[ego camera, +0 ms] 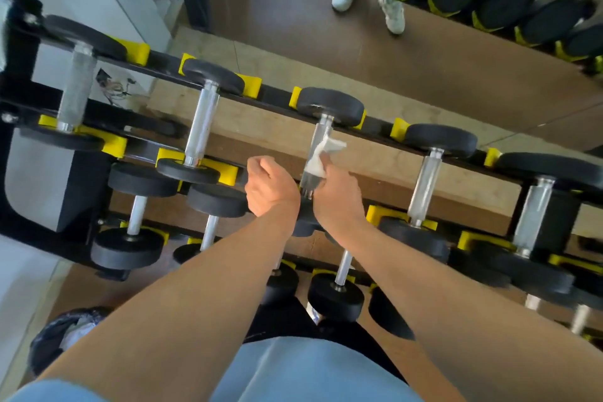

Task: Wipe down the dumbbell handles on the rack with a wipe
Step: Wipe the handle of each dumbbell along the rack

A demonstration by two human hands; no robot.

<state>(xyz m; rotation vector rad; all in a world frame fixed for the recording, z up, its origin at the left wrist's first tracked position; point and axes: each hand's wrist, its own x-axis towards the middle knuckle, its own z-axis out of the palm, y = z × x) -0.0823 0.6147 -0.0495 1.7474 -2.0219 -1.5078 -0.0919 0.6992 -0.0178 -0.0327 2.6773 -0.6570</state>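
Right hand (339, 196): you press the wipe (321, 157) around the handle (315, 160), covering its girth.
Left hand (267, 184): fisted, empty, clear of the rack (274, 98).

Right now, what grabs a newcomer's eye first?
The right hand holds a white wipe around the handle of the middle dumbbell on the top rail. The left hand hovers beside it in a fist, holding nothing. Yellow cradles stand out along the black rack.

Shiny metal handle (318, 153), crumpled paper wipe (321, 157)
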